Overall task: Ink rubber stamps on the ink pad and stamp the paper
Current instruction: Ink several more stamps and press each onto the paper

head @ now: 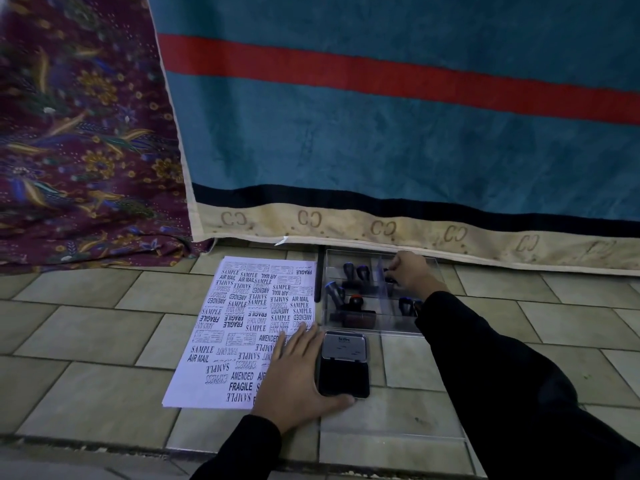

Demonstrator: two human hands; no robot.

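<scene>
A white sheet of paper [239, 327], crowded with black stamp prints, lies on the tiled floor. My left hand [298, 375] rests flat on its lower right corner, thumb against the front edge of the open black ink pad [344, 374]. Beyond the pad stands a clear plastic tray [367, 329] holding several dark-handled rubber stamps [336, 292]. My right hand [412, 275] reaches into the tray's far right compartment, its curled fingers around a dark stamp handle [389, 277] that is mostly hidden.
A teal blanket [398, 133] with a red stripe hangs right behind the tray. A maroon floral cloth [79, 150] hangs at the left. A clear lid [391, 420] lies flat in front of the ink pad. Bare floor tiles [90, 341] surround the paper.
</scene>
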